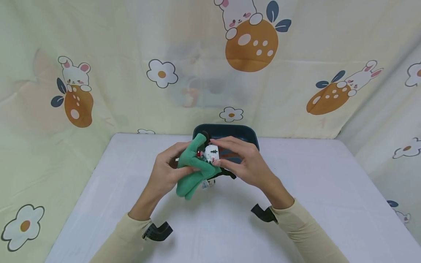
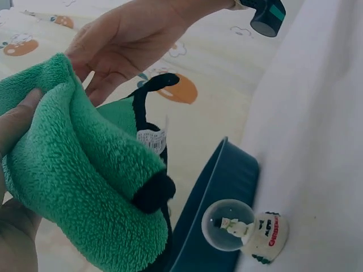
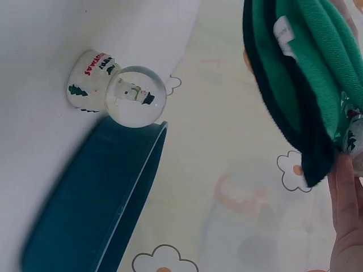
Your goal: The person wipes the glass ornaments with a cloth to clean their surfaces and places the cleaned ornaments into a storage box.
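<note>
Over the table, my left hand (image 1: pixel 166 168) grips a fluffy green cloth (image 1: pixel 194 166) with a dark border and a white tag (image 3: pixel 283 29). The cloth wraps around the glass end of a small snow globe (image 1: pixel 212 153). My right hand (image 1: pixel 246 160) pinches that globe's white base, printed with a dark tree, between thumb and fingers. In the left wrist view the cloth hides this globe. A second snow globe (image 2: pixel 266 235), with a snowman inside and red lettering on its base, stands upright on the table below the hands, mostly covered by the cloth in the head view.
A dark teal bin (image 1: pixel 227 128) stands at the table's back edge, behind the hands and close to the standing globe. The white table (image 1: pixel 296 175) meets a patterned curtain (image 1: pixel 190 44) at the back. Black wrist devices (image 1: pixel 158 232) are strapped over the sleeves.
</note>
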`<state>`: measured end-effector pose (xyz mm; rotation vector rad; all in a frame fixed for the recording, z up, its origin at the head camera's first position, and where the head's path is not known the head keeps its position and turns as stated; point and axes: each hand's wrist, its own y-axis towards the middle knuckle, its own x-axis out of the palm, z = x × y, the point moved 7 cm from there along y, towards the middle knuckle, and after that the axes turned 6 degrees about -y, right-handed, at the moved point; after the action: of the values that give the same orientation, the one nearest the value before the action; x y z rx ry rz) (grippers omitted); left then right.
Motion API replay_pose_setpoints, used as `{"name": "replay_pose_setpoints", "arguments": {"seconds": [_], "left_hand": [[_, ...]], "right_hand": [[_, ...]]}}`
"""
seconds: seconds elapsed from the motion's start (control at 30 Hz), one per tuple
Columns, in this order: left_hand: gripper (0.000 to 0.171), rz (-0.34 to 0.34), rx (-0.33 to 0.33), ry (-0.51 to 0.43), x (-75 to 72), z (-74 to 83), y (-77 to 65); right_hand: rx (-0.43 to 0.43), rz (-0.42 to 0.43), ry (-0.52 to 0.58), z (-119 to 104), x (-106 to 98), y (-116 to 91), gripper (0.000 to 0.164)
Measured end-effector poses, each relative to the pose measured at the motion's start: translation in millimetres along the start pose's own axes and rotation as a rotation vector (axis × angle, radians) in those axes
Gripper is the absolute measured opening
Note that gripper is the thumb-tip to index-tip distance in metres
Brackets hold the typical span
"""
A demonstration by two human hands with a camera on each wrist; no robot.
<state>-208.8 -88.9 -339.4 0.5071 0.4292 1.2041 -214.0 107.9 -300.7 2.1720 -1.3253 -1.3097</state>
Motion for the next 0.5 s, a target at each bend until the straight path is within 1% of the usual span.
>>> {"name": "replay_pose_setpoints", "arguments": {"seconds": [0.2, 0.3, 0.4, 0.5], "left_hand": [[0.060, -0.002, 0.031, 0.045, 2.0, 2.1, -0.5], [0.060, -0.004, 0.045, 0.070, 3.2, 3.2, -1.3], [0.061, -0.004, 0.072, 0.093, 4.1, 4.7, -2.7], [0.061, -0.003, 0.106, 0.126, 4.5, 7.2, -4.0]], "right_hand": [[0.051, -0.009, -0.008, 3.0, -0.5, -0.4, 0.048], [0.090, -0.015, -0.035, 5.3, -1.0, -1.2, 0.043], [0.138, -0.022, -0.055, 7.4, -2.1, -2.1, 0.038], [0.179, -0.042, -0.043, 7.8, -2.9, -2.2, 0.036]]}}
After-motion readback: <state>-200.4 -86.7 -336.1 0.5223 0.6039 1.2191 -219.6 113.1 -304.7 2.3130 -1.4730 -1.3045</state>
